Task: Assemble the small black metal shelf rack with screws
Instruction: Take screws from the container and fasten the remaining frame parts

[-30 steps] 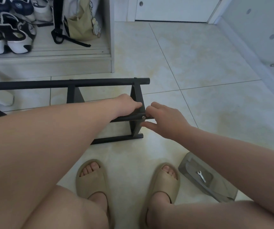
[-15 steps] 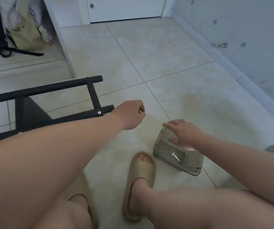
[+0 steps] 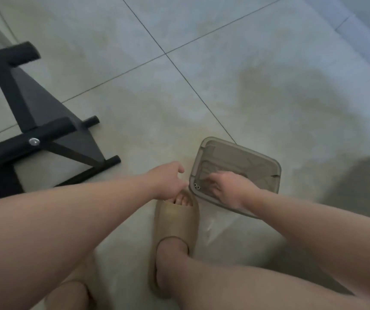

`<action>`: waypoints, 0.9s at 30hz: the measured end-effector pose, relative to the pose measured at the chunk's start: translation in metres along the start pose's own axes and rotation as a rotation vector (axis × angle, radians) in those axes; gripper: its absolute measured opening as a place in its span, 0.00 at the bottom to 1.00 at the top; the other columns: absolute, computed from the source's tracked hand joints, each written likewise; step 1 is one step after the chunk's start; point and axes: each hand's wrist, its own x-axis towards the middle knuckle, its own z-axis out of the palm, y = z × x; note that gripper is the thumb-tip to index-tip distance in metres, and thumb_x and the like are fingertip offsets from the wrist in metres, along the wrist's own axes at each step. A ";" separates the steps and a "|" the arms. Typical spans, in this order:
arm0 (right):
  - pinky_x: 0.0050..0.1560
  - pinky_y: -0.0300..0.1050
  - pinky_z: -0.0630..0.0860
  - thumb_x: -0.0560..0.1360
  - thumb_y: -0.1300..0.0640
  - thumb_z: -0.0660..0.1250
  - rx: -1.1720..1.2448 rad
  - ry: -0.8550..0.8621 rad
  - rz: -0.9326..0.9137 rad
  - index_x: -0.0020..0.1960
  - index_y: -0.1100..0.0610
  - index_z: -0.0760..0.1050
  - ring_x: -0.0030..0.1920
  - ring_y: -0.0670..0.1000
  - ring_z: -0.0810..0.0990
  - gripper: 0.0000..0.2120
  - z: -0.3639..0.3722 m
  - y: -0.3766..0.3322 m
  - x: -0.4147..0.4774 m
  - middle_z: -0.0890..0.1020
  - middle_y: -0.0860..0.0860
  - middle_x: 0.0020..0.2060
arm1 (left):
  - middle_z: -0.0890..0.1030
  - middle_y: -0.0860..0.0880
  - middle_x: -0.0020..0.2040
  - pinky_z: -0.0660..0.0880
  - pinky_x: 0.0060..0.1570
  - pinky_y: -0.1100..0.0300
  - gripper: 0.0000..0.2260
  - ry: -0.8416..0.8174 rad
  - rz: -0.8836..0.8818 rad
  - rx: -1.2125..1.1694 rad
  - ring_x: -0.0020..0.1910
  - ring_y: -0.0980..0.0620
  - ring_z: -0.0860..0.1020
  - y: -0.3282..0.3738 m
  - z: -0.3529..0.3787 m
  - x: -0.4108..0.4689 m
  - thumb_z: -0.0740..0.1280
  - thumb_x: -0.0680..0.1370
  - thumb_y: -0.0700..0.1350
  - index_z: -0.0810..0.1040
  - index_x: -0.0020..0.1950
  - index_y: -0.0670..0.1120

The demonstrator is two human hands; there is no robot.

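Our right hand (image 3: 222,189) reaches down into the translucent grey-brown plastic box (image 3: 235,153), its grip apart with fingers (image 3: 211,176) spread over the bottom; motion blur hides whether they touch anything. Two small silver rings (image 3: 197,187) lie in the box's near-left corner, just beside those fingers. Our left hand (image 3: 168,181) hovers just left of the box, above the toes of our beige foam slipper (image 3: 175,222), its grip loose and holding nothing we can see. The small black metal shelf rack (image 3: 45,101) lies well to the left on the pale tiled floor (image 3: 246,86), apart from both hands, a silver screw head (image 3: 34,141) showing on one of its bars
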 end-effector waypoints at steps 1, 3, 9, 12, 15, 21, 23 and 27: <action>0.65 0.51 0.73 0.81 0.52 0.62 0.022 0.001 -0.007 0.73 0.49 0.70 0.69 0.57 0.73 0.20 0.004 0.001 0.007 0.76 0.52 0.68 | 0.78 0.44 0.64 0.74 0.59 0.56 0.23 -0.018 0.006 -0.035 0.59 0.46 0.79 -0.002 0.004 0.005 0.64 0.82 0.51 0.66 0.75 0.46; 0.65 0.51 0.73 0.81 0.53 0.64 0.048 -0.018 -0.014 0.72 0.49 0.72 0.68 0.57 0.74 0.20 0.009 0.003 0.019 0.78 0.53 0.67 | 0.81 0.43 0.55 0.76 0.51 0.59 0.19 -0.044 0.027 -0.139 0.49 0.47 0.80 -0.002 0.012 0.011 0.65 0.82 0.46 0.69 0.72 0.42; 0.54 0.51 0.76 0.79 0.52 0.66 0.046 -0.041 -0.086 0.64 0.52 0.77 0.61 0.58 0.78 0.14 0.022 -0.001 0.047 0.80 0.53 0.60 | 0.80 0.42 0.39 0.74 0.35 0.60 0.13 -0.034 0.038 -0.316 0.33 0.48 0.78 -0.003 0.028 0.021 0.64 0.81 0.38 0.71 0.66 0.40; 0.55 0.52 0.77 0.80 0.51 0.66 0.022 -0.043 -0.104 0.65 0.53 0.77 0.62 0.57 0.77 0.15 0.027 -0.003 0.056 0.78 0.53 0.61 | 0.81 0.40 0.40 0.76 0.35 0.59 0.13 -0.019 0.033 -0.336 0.34 0.49 0.78 -0.003 0.030 0.022 0.65 0.81 0.38 0.71 0.65 0.42; 0.56 0.54 0.77 0.80 0.51 0.65 0.003 -0.042 -0.107 0.67 0.50 0.76 0.63 0.57 0.77 0.16 0.032 -0.004 0.060 0.76 0.52 0.64 | 0.83 0.37 0.47 0.79 0.46 0.51 0.14 -0.023 0.017 -0.353 0.37 0.48 0.79 -0.005 0.030 0.021 0.65 0.81 0.39 0.71 0.66 0.43; 0.56 0.53 0.75 0.77 0.59 0.66 0.113 0.029 -0.010 0.58 0.58 0.79 0.58 0.60 0.78 0.11 0.033 -0.001 0.049 0.81 0.57 0.56 | 0.83 0.39 0.47 0.72 0.33 0.62 0.14 -0.007 -0.009 -0.334 0.38 0.48 0.79 0.000 0.025 0.017 0.66 0.81 0.41 0.72 0.66 0.44; 0.53 0.49 0.75 0.75 0.63 0.67 0.234 0.105 0.038 0.53 0.58 0.80 0.54 0.58 0.80 0.08 0.029 0.002 0.038 0.82 0.55 0.51 | 0.83 0.39 0.49 0.74 0.35 0.62 0.16 -0.025 -0.031 -0.328 0.40 0.46 0.79 0.003 0.023 0.015 0.67 0.81 0.42 0.71 0.68 0.44; 0.43 0.31 0.69 0.75 0.63 0.72 0.436 0.241 0.087 0.48 0.54 0.82 0.45 0.47 0.80 0.06 0.002 -0.001 0.009 0.81 0.45 0.40 | 0.77 0.41 0.54 0.73 0.50 0.54 0.08 -0.020 -0.038 -0.235 0.49 0.43 0.79 0.012 0.005 -0.002 0.66 0.81 0.44 0.75 0.59 0.45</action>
